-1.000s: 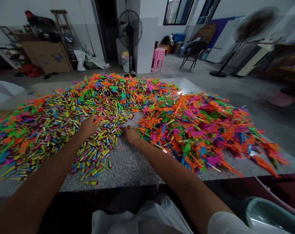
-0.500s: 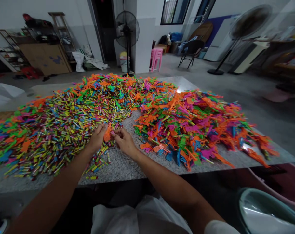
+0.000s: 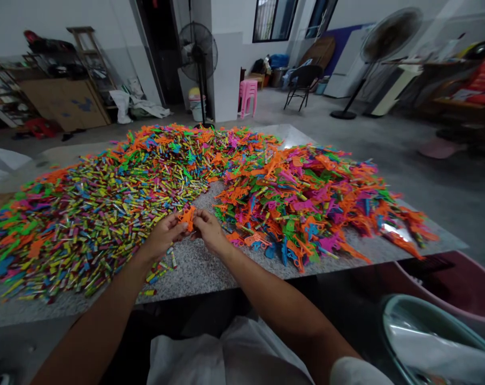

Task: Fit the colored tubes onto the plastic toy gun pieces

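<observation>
An orange plastic toy gun [image 3: 188, 218] is held over the stone table by my left hand [image 3: 166, 231], thumb and fingers closed on its left side. My right hand [image 3: 209, 230] meets it from the right with pinched fingertips; whatever lies between them is hidden. Left of and behind my hands spreads a heap of small, bright-wrapped tubes [image 3: 106, 214], mostly yellow, blue and dark red. To the right lies a pile of orange, pink, green and blue toy guns [image 3: 306, 198], some with tubes among them.
The speckled stone table [image 3: 210, 272] carries both heaps. Beyond it stand a black fan [image 3: 198, 53], pink stools [image 3: 248, 96] and a folding chair [image 3: 304, 83]. Below the right edge are a pink tub [image 3: 459, 283] and a green-rimmed bin [image 3: 390, 321].
The orange toy gun has turned and shifted slightly right. My left hand has come round its near side, and my right fingertips have closed up against it. The view has swung slightly right.
</observation>
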Motion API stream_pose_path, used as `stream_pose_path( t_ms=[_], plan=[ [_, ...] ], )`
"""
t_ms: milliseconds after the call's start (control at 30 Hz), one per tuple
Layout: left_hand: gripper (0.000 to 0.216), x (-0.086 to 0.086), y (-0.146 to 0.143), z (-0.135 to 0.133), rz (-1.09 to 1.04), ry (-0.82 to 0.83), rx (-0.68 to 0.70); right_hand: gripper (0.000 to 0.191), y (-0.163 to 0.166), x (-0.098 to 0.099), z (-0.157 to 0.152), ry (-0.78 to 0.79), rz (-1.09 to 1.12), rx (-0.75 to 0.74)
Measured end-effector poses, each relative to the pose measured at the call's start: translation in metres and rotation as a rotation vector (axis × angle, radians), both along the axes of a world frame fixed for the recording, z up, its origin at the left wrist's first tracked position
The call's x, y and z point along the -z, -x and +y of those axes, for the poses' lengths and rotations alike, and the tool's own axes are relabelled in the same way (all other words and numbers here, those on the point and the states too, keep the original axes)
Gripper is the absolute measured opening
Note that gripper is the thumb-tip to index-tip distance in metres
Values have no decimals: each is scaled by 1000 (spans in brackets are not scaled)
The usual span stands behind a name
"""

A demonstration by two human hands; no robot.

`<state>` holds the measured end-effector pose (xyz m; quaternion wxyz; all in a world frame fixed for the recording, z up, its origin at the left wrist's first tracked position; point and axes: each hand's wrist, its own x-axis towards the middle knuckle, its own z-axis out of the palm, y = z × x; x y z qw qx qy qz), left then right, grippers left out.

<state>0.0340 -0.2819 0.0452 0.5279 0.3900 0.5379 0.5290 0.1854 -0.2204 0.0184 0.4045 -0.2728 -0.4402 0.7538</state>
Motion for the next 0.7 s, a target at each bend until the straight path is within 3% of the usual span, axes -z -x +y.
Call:
stream_pose_path(
  t_ms=[133, 267, 700],
  plan=[
    [53, 2, 5, 1, 33, -14, -197, 45, -8, 3, 0, 27, -14, 66],
    [50, 3, 1, 2, -79, -10, -345, 47, -14, 3, -4, 29, 30, 5],
    [50, 7, -22, 4, -163, -46, -437, 43, -15, 13, -17, 24, 90, -9]
  ],
)
